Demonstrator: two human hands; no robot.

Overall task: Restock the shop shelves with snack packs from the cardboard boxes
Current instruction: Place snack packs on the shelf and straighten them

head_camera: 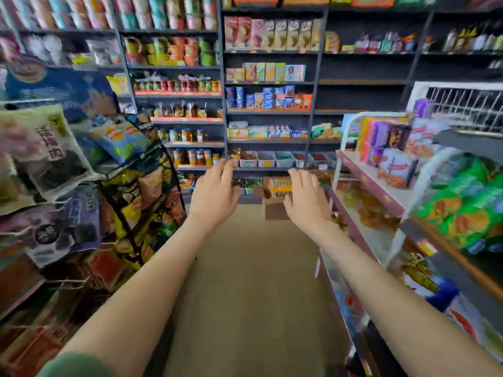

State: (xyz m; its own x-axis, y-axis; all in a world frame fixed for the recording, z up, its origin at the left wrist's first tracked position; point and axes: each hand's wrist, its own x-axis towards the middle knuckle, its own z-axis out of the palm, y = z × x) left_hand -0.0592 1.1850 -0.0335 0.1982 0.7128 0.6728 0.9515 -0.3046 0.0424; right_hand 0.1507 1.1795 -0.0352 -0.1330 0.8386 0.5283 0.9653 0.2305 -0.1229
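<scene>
Wall shelving: tall dark metal shelves [272, 112] filled the far wall, carrying rows of flat cartons, glass jars and pale plastic tubs.
Floor: smooth tan boards [250, 281] ran down the aisle.
Left rack: a black wire rack [141, 202] leaned with glossy crinkled crisp bags.
Right unit: a white and pink shelf unit [362, 183] held shiny green snack packs [462, 208] near its front edge.
Cardboard box: an open brown corrugated cardboard box [275, 197] sat on the floor at the foot of the wall shelving, flaps splayed, orange packets inside.
Left hand [215, 191]: stretched forward, fingers loosely spread, holding nothing.
Right hand [306, 198]: likewise relaxed and empty, in front of the box's right side.
</scene>
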